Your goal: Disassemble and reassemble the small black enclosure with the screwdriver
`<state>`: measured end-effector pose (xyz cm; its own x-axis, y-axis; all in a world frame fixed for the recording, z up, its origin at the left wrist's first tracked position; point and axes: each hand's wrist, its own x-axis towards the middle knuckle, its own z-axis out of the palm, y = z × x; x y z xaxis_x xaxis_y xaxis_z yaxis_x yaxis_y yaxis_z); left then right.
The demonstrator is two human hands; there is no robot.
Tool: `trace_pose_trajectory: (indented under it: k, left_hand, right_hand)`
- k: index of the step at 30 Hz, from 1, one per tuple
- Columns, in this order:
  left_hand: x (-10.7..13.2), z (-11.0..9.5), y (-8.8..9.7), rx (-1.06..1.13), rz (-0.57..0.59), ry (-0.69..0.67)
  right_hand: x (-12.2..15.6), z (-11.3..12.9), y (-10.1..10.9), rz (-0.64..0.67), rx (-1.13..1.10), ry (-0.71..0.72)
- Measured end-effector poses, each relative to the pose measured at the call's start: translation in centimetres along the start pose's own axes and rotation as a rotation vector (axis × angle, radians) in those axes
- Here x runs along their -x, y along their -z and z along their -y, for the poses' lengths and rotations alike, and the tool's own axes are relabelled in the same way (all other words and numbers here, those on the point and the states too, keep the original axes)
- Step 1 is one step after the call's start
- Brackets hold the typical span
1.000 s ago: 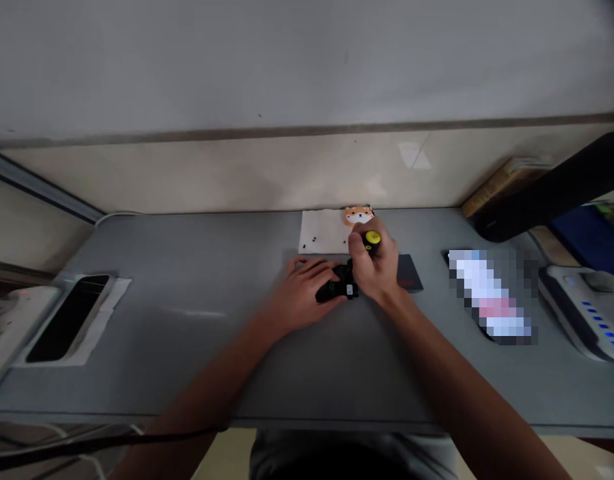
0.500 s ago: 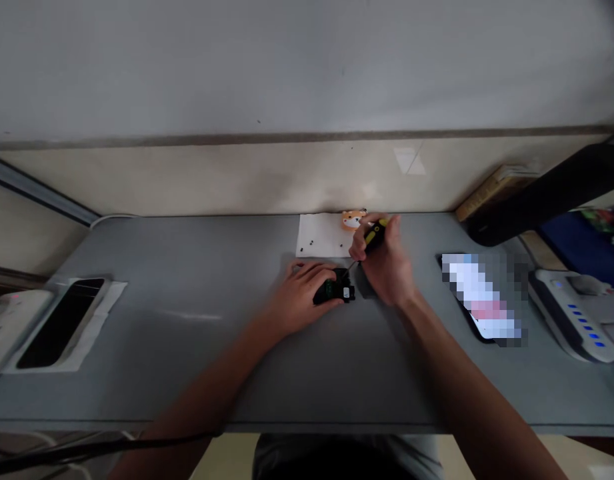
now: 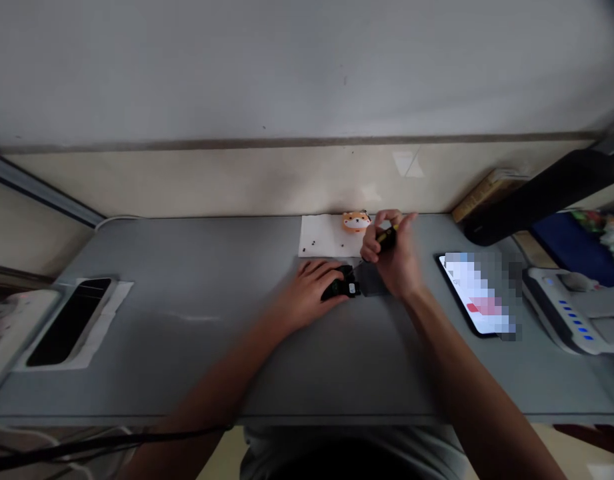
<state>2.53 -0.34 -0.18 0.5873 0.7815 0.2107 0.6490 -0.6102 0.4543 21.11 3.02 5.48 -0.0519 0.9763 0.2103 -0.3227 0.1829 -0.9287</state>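
Observation:
My left hand is closed around a small black device on the desk, its fingers over the left side. Dark green parts and a small white label show on the device. My right hand, to the right and a little above, grips a screwdriver by its black and yellow handle. The shaft is hard to make out; its tip appears apart from the device. Under the right hand lies a dark grey flat piece, partly hidden. Several tiny dark screws rest on a white paper behind the device.
An orange animal-faced case sits on the paper's right part. To the right are a lit phone, a grey-white device with blue lights and a black cylinder. At the left, a dark phone lies on white paper.
My right hand has moved right with the screwdriver, drawing its tip away from the device. My left hand still holds the device. The view has shifted slightly.

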Motion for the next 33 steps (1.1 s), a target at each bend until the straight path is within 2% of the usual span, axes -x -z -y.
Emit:
trace_pose_trajectory:
  k: [3,7,12,16,19,26,33]
  left_hand:
    - [0.4,0.2,0.5,-0.003,0.007,-0.038]
    - [0.5,0.5,0.9,0.007,0.007,-0.067]
    - [0.4,0.7,0.8,0.059,0.002,-0.033]
    - [0.2,0.7,0.6,0.096,0.010,-0.002]
    - [0.1,0.5,0.6,0.096,0.000,-0.012]
    - [-0.1,0.4,0.5,0.064,-0.009,-0.056]
    - [0.1,0.1,0.7,-0.026,-0.003,-0.066]
  right_hand:
    - [0.0,0.3,0.4,0.045,-0.051,-0.041]
    - [0.3,0.0,1.1,0.057,-0.057,-0.004]
    - [0.2,-0.5,0.6,0.093,0.047,0.030]
    - [0.1,-0.1,0.1,0.096,-0.006,-0.030]
    - [0.3,0.1,0.3,0.111,-0.049,-0.022]
    - [0.1,-0.7,0.9,0.025,0.067,0.049]
    - [-0.1,-0.1,0.5,0.040,-0.073,-0.020]
